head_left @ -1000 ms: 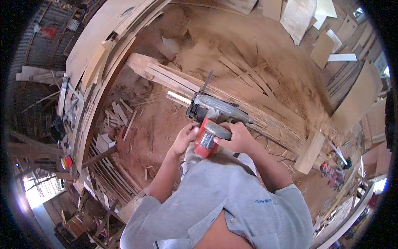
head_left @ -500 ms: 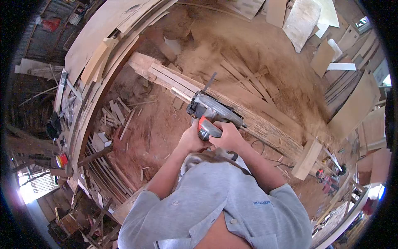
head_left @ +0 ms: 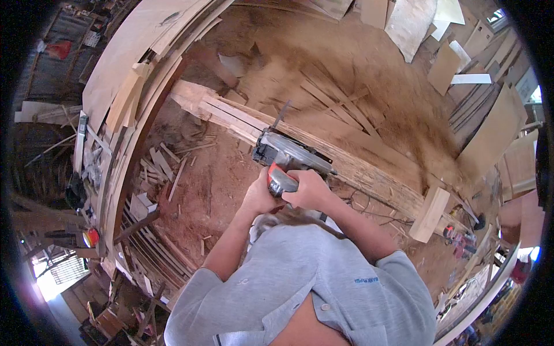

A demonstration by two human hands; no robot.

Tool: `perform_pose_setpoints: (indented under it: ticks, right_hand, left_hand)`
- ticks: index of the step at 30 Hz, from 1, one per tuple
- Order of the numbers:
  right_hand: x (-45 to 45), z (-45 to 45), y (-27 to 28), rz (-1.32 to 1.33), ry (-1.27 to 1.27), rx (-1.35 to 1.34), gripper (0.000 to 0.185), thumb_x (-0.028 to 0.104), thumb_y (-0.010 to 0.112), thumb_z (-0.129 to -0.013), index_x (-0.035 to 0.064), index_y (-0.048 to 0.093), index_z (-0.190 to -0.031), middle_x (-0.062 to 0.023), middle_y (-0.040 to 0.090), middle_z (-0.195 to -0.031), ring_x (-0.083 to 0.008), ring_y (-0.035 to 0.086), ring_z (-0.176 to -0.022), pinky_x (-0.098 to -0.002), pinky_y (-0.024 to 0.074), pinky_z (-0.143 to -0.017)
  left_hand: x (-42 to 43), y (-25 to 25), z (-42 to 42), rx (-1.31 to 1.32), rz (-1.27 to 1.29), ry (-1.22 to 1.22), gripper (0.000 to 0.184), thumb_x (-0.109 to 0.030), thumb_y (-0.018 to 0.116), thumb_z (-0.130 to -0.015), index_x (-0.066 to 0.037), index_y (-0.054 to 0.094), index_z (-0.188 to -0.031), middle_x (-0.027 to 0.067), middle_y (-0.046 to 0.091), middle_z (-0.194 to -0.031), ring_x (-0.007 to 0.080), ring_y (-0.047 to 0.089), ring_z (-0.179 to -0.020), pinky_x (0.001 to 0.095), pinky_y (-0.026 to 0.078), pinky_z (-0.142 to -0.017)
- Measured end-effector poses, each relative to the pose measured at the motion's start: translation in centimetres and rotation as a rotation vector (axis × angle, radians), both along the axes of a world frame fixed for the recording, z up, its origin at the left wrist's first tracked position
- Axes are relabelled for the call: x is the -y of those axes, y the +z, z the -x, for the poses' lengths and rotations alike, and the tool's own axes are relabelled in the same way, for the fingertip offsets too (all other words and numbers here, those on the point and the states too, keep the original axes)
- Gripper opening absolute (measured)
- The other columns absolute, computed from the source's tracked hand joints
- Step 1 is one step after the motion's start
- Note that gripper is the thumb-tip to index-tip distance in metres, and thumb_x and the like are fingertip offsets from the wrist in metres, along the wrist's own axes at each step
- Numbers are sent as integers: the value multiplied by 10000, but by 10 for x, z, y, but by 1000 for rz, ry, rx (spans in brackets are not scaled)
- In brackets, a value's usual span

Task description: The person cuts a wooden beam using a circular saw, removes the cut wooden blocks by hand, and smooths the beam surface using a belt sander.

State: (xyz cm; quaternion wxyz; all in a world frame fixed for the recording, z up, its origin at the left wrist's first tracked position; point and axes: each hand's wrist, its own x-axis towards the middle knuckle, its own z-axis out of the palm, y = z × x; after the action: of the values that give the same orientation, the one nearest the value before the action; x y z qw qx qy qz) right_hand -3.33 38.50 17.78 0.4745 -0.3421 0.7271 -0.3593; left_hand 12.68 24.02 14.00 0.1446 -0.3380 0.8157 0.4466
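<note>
Floor (head_left: 219, 190), sawdust-covered, room edges lost in black. Timber beam (head_left: 372, 183) crosses it; circular saw (head_left: 291, 151) sits over the beam's near edge, blade hidden. Right hand (head_left: 307, 189): grip wrapped round saw. Left hand (head_left: 259, 195): against saw, fingers obscured, grip closure indeterminable.

Blue lettering (head_left: 366, 281) on grey shirt (head_left: 288, 254), apparently "BANK PAPUA".

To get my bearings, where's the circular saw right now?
Near the centre of the head view, the circular saw is over the long timber, with the left hand and right hand at its handle end.
</note>
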Motion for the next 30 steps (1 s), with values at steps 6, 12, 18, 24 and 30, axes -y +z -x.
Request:
perform_pose_setpoints:
  ticks: [6, 12, 18, 24, 30]
  right_hand:
    - [31, -4, -4, -9, 41, -66, 563, 389, 763, -759, 51, 787, -1209, -276, 775, -1033, -460, 748, -999, -509, 592, -921]
    - [49, -13, -16, 121, -42, -97, 492, 330, 771, -751, -16, 771, -1102, -294, 752, -961, -465, 734, -912, -496, 583, -853]
    - [76, -14, -15, 105, -2, -65, 474, 317, 763, -759, -24, 766, -1088, -295, 753, -966, -463, 734, -916, -497, 580, -859]
    - [101, -13, -15, 105, 32, -61, 511, 366, 768, -751, 16, 786, -1123, -298, 763, -1000, -483, 742, -961, -530, 595, -898]
    - [126, -17, -19, 120, 26, -43, 495, 374, 762, -754, 35, 792, -1113, -295, 764, -994, -484, 739, -958, -534, 594, -892]
  left_hand:
    - [30, -11, -7, -47, 1, 7, 1063, -353, 1021, -630, -88, 448, -1486, 259, 755, -1205, 478, 718, -1163, 542, 599, -947]
    - [51, -20, -15, -90, 23, 2, 1056, -377, 1024, -628, -88, 460, -1473, 260, 753, -1199, 487, 713, -1159, 539, 597, -946]
    - [70, -22, -19, -124, 33, 18, 1080, -375, 1032, -615, -96, 469, -1494, 233, 756, -1224, 468, 713, -1185, 531, 595, -967]
    - [93, -16, -18, -74, -21, 66, 1115, -361, 1038, -605, -111, 474, -1534, 213, 760, -1237, 423, 730, -1198, 500, 601, -979]
    - [117, -18, -22, -143, 10, 71, 1116, -313, 1042, -608, -120, 484, -1555, 180, 775, -1198, 347, 777, -1127, 454, 620, -926]
